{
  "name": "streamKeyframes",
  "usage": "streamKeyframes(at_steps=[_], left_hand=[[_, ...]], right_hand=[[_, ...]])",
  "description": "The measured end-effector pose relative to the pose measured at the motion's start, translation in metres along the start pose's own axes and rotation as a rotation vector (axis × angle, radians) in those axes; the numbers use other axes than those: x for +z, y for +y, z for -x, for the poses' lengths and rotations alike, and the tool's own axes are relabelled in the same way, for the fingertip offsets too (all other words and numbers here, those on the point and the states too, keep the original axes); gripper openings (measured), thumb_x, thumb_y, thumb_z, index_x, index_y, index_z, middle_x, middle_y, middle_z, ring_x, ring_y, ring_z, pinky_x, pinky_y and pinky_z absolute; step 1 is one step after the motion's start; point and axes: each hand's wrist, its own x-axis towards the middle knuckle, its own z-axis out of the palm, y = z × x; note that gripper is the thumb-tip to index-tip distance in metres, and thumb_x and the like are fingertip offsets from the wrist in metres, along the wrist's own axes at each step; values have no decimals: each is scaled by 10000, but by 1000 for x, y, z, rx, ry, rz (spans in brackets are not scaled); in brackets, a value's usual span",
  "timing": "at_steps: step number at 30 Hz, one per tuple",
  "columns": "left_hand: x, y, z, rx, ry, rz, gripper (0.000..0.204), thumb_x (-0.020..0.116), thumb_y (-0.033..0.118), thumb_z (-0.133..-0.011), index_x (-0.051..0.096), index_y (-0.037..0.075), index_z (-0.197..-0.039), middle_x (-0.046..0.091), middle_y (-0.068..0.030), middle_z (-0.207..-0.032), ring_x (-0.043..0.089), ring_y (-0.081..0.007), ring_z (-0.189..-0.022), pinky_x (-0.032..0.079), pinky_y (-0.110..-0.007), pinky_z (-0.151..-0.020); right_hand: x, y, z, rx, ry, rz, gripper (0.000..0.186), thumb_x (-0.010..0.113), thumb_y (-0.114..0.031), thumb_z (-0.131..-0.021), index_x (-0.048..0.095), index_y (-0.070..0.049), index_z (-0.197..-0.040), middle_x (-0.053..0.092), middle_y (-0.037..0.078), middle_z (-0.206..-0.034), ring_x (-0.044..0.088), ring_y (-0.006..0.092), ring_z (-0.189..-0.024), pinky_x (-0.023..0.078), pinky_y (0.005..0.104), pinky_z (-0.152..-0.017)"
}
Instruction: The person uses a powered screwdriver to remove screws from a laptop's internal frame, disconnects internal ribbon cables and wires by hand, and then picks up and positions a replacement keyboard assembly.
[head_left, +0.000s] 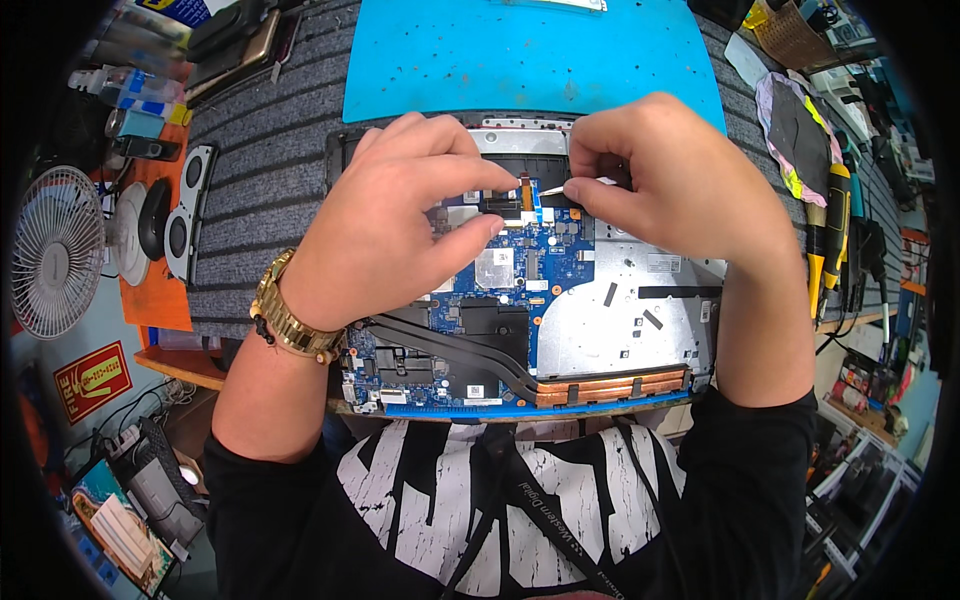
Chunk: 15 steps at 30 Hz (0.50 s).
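Observation:
An opened laptop base (pixel 625 330) lies in front of me, with a blue circuit board (pixel 560 255), copper heat pipes (pixel 610 390) and a black fan housing (pixel 497 355). My left hand (pixel 405 215) arches over the board's upper left, index finger and thumb apart beside an orange ribbon cable (pixel 527 192) at the top of the board. My right hand (pixel 665 175) is curled around a thin pointed tool (pixel 552 191), whose pale tip reaches toward that cable from the right. Much of the tool is hidden by the fingers.
A blue mat (pixel 530 60) lies behind the laptop on a grey ribbed mat (pixel 245 235). At left are a small fan (pixel 55 250), bottles (pixel 135 85) and a speaker-like part (pixel 192 215). At right are yellow-and-black tools (pixel 838 240) and a crumpled cloth (pixel 788 130).

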Motion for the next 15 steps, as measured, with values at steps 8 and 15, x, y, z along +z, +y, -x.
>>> streamKeyframes(at_steps=[8, 15], left_hand=[[-1, 1, 0, -13, -7, 2, 352, 945, 99, -863, 874, 66, -1206, 725, -73, -1054, 674, -279, -1015, 539, -402, -909], [0, 0, 1, -52, -26, 12, 289, 908, 161, -907, 863, 108, -1187, 719, -51, -1081, 685, -301, -1092, 517, -453, -1014]], right_hand=[[-1, -2, 0, 22, 11, 26, 201, 877, -101, -958, 737, 38, -920, 699, 168, -761, 637, 273, -651, 526, 410, -636], [2, -3, -3, 26, 2, -14, 185, 873, -107, -948, 752, 32, -927, 713, 187, -775, 668, 322, -679, 545, 435, -665]])
